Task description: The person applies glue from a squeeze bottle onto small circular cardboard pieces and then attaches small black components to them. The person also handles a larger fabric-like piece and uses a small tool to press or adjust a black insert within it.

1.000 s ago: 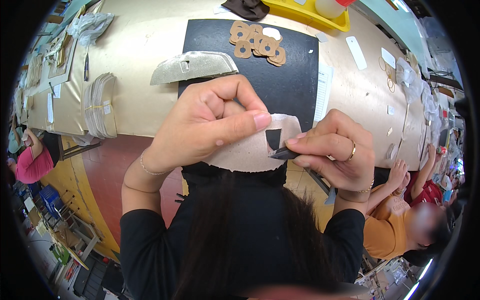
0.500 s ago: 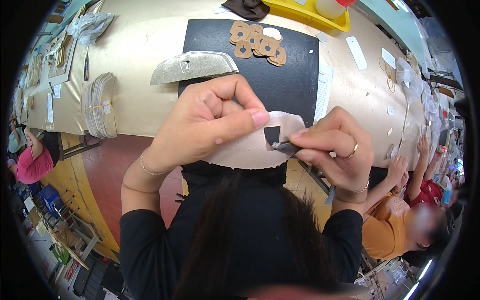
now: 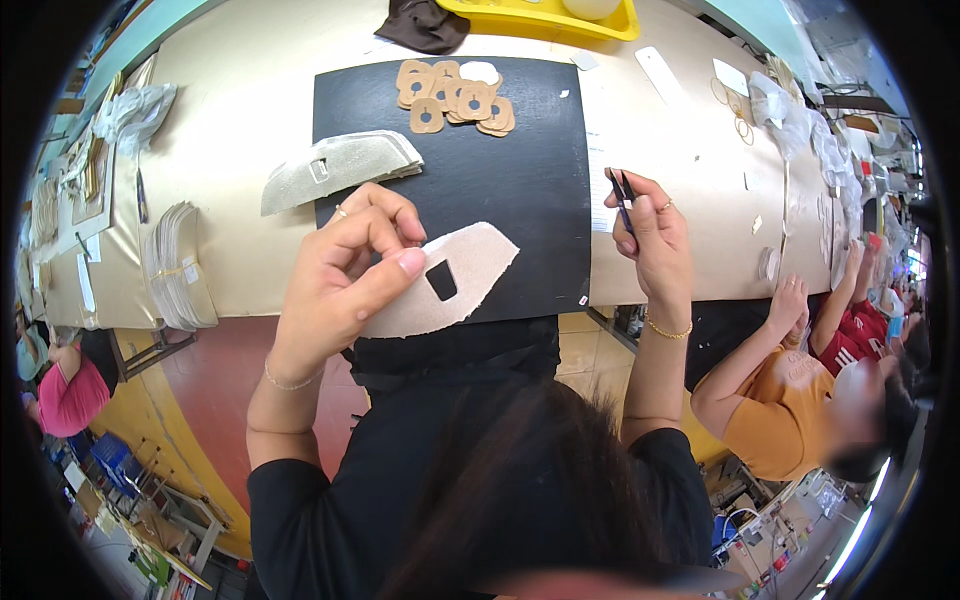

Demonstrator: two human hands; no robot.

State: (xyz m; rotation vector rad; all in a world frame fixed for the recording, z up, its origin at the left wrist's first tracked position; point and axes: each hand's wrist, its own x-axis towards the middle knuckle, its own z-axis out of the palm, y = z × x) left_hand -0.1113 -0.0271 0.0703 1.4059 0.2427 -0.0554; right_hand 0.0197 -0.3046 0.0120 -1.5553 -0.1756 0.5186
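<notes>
Pinched between thumb and fingers of my left hand (image 3: 355, 270) is a beige fabric piece (image 3: 480, 262) with rough edges and a four-sided hole. It is held up over the near edge of a black mat (image 3: 520, 180). My right hand (image 3: 655, 235), off to the right and apart from the piece, is closed round dark thread snips (image 3: 624, 200), whose two blades point up and stand apart. Beyond my left hand a stack of similar grey-beige pieces (image 3: 345, 163), with a slot in the top one, lies partly on the mat. Brown rounded pads with holes (image 3: 472, 100) are heaped on the mat's far part.
A yellow tray (image 3: 540, 22) and a dark brown cloth item (image 3: 425, 25) sit at the far edge. A tied bundle of curved pieces (image 3: 180, 265) lies at the left. Plastic bags (image 3: 825, 150) lie at the right, near a co-worker in an orange shirt (image 3: 775, 410).
The snips have come out of the hole's corner as my right hand moved right and up, away from the fabric piece. My left hand has shifted left with the piece, now tilted.
</notes>
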